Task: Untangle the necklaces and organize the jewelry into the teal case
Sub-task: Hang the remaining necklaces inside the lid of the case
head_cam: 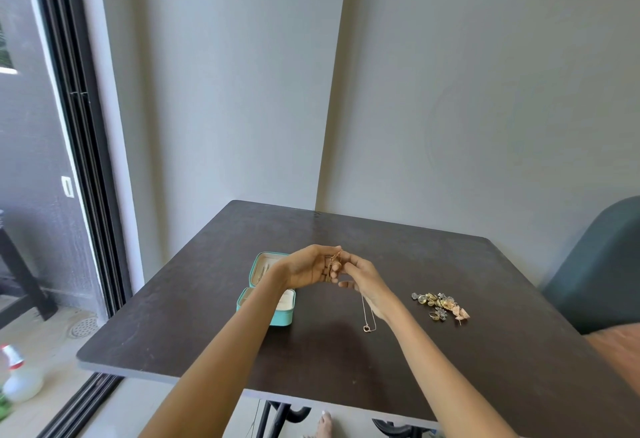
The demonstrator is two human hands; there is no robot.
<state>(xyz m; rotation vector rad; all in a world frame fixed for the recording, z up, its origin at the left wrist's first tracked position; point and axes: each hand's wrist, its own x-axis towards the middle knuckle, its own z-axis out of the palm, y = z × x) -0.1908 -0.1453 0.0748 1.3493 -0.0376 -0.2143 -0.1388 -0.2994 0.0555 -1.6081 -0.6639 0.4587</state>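
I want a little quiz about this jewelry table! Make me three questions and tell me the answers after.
1. True or false: the teal case is closed.
2. Which side of the hands does the pile of small jewelry lie on: A) the person's left, B) the person's right?
3. What hangs down from the right hand?

Key:
1. False. It lies open on the dark table.
2. B.
3. A thin chain with a small pendant at its bottom. Both hands, the left hand too, pinch the tangled necklaces above the table.
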